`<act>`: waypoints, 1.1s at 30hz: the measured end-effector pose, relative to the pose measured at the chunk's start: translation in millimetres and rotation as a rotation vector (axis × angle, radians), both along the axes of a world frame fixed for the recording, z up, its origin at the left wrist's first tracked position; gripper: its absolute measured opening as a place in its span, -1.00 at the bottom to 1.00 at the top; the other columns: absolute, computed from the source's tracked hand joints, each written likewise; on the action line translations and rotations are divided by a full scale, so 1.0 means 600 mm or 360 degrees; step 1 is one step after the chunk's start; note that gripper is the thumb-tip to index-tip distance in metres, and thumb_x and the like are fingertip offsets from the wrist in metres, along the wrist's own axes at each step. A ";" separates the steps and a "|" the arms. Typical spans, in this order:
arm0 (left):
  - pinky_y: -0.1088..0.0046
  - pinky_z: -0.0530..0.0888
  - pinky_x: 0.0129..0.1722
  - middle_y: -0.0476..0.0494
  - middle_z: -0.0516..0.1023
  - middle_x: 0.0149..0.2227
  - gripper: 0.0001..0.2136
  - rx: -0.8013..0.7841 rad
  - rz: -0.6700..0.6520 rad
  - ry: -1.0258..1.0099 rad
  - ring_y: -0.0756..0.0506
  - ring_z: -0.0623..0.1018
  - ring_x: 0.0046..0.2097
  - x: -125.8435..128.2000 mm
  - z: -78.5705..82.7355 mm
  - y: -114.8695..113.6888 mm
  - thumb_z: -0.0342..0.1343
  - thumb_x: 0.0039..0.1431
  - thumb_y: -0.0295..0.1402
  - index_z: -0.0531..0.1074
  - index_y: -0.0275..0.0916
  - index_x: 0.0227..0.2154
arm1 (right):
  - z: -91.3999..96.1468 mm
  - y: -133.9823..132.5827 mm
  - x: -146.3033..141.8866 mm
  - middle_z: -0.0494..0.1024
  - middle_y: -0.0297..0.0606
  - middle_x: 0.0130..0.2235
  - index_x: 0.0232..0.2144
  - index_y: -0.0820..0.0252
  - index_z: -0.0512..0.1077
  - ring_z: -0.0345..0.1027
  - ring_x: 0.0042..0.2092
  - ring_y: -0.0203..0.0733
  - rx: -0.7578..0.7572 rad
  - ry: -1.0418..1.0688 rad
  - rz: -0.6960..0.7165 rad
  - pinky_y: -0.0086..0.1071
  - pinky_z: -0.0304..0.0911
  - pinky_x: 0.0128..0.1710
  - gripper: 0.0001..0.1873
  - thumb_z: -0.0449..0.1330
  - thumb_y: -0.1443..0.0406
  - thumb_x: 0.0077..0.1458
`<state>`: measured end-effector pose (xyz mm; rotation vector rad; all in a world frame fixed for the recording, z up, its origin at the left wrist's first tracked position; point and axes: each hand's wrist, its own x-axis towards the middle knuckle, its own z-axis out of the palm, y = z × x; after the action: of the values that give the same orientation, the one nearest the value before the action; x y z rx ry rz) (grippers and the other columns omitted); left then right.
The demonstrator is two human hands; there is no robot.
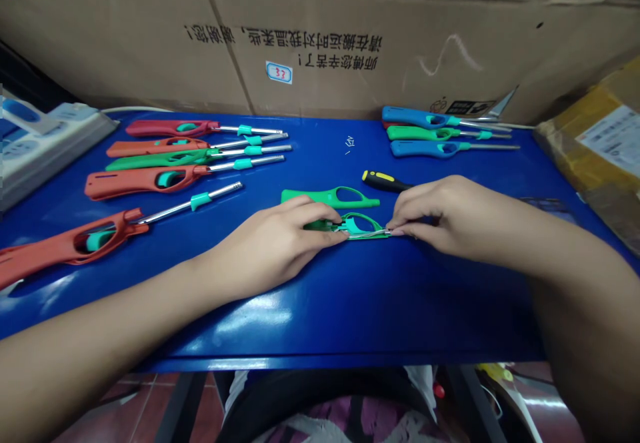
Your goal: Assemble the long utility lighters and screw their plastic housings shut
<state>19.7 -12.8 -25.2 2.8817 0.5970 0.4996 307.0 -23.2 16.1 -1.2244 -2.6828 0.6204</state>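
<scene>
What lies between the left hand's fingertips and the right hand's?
In the head view, an open green casing with a teal trigger lies between the left hand and right hand; a thin metal piece runs along it.

Head cam sat up above the wearer's lap [350, 418], facing forward and tilted down over the blue tabletop [320, 320]. Pretty close too: left hand [280, 238] and right hand [440, 213] were mid-frame, cardboard box [320, 10] filling the far side.
</scene>
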 end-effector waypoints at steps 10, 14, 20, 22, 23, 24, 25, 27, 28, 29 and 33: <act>0.25 0.53 -0.01 -0.23 0.56 0.05 -0.70 0.0021 -0.0014 -0.0034 -0.18 0.56 0.02 0.001 -0.003 0.003 0.00 0.44 -0.40 0.55 -0.13 0.09 | -0.001 -0.012 -0.009 0.61 -0.25 -0.31 -0.43 0.16 0.53 0.45 -0.29 -0.19 0.0057 -0.0105 -0.0058 -0.33 0.25 -0.26 -0.76 0.13 0.34 0.25; 0.24 0.53 0.01 -0.24 0.55 0.07 -0.69 0.0052 -0.0016 0.0005 -0.19 0.55 0.03 0.001 -0.002 0.003 -0.01 0.44 -0.40 0.54 -0.14 0.10 | -0.003 -0.009 -0.025 0.62 -0.27 -0.35 -0.42 0.17 0.56 0.43 -0.33 -0.22 -0.0023 -0.0054 -0.0275 -0.34 0.22 -0.31 -0.80 0.21 0.26 0.22; 0.22 0.56 -0.01 -0.26 0.54 0.07 -0.69 0.0102 -0.0016 0.0010 -0.20 0.56 0.03 0.000 -0.004 0.002 -0.01 0.42 -0.42 0.53 -0.14 0.11 | -0.008 -0.007 -0.040 0.49 -0.39 -0.55 -0.51 0.15 0.53 0.28 -0.52 -0.33 -0.0209 -0.0003 -0.0537 -0.42 0.13 -0.51 -0.83 0.29 0.25 0.11; 0.22 0.56 0.00 -0.26 0.54 0.07 -0.68 0.0120 -0.0022 0.0006 -0.20 0.55 0.04 -0.001 -0.005 0.001 0.00 0.41 -0.44 0.53 -0.15 0.11 | -0.006 -0.007 -0.040 0.48 -0.41 -0.57 -0.51 0.15 0.53 0.26 -0.55 -0.34 -0.0250 0.0014 -0.0590 -0.43 0.12 -0.54 -0.83 0.30 0.23 0.09; 0.22 0.56 0.00 -0.26 0.54 0.07 -0.68 0.0125 -0.0026 0.0002 -0.20 0.56 0.04 -0.001 -0.004 0.001 0.00 0.41 -0.44 0.52 -0.15 0.11 | -0.005 -0.007 -0.039 0.49 -0.40 -0.57 -0.50 0.15 0.54 0.27 -0.55 -0.34 -0.0263 0.0017 -0.0599 -0.43 0.12 -0.54 -0.83 0.30 0.22 0.09; 0.23 0.56 0.00 -0.25 0.54 0.07 -0.68 0.0128 -0.0029 0.0003 -0.20 0.56 0.04 -0.001 -0.004 0.001 0.00 0.41 -0.44 0.52 -0.15 0.11 | -0.004 -0.006 -0.037 0.50 -0.40 -0.57 -0.48 0.15 0.56 0.29 -0.54 -0.33 -0.0273 0.0017 -0.0594 -0.43 0.14 -0.54 -0.84 0.30 0.22 0.09; 0.24 0.57 0.00 -0.25 0.54 0.07 -0.68 0.0129 -0.0027 0.0007 -0.19 0.56 0.05 -0.001 -0.003 0.001 0.00 0.41 -0.44 0.52 -0.14 0.12 | -0.003 -0.006 -0.036 0.52 -0.39 -0.56 -0.47 0.14 0.57 0.32 -0.53 -0.32 -0.0279 0.0017 -0.0580 -0.43 0.15 -0.54 -0.84 0.28 0.22 0.11; 0.25 0.57 0.01 -0.24 0.54 0.08 -0.67 0.0131 -0.0020 0.0020 -0.18 0.56 0.05 -0.001 -0.002 0.001 0.00 0.41 -0.44 0.52 -0.13 0.12 | -0.001 -0.006 -0.033 0.55 -0.37 -0.54 -0.44 0.14 0.59 0.36 -0.52 -0.31 -0.0293 0.0020 -0.0544 -0.43 0.17 -0.54 -0.84 0.27 0.22 0.11; 0.25 0.57 0.01 -0.24 0.54 0.08 -0.67 0.0133 -0.0019 0.0029 -0.18 0.56 0.05 -0.001 -0.001 0.001 -0.01 0.41 -0.44 0.52 -0.12 0.12 | 0.000 -0.006 -0.032 0.56 -0.37 -0.53 -0.45 0.14 0.59 0.37 -0.51 -0.30 -0.0296 0.0030 -0.0537 -0.44 0.17 -0.54 -0.85 0.28 0.23 0.10; 0.25 0.57 0.00 -0.24 0.54 0.08 -0.67 0.0136 -0.0019 0.0037 -0.18 0.56 0.05 0.000 -0.001 0.001 -0.01 0.41 -0.44 0.52 -0.12 0.12 | 0.000 -0.007 -0.032 0.56 -0.37 -0.53 -0.45 0.14 0.59 0.38 -0.51 -0.30 -0.0296 0.0042 -0.0537 -0.44 0.18 -0.54 -0.86 0.29 0.23 0.09; 0.24 0.58 -0.01 -0.24 0.54 0.07 -0.67 0.0146 -0.0027 0.0057 -0.18 0.55 0.03 0.001 -0.001 0.001 -0.04 0.43 -0.43 0.52 -0.13 0.12 | 0.000 -0.008 -0.033 0.55 -0.37 -0.54 -0.45 0.15 0.59 0.37 -0.52 -0.31 -0.0293 0.0068 -0.0547 -0.45 0.20 -0.53 -0.87 0.29 0.25 0.08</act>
<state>20.1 -12.0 -25.5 2.9853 0.5691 0.4863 287.1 -28.2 16.1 -1.6476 -2.3397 0.8390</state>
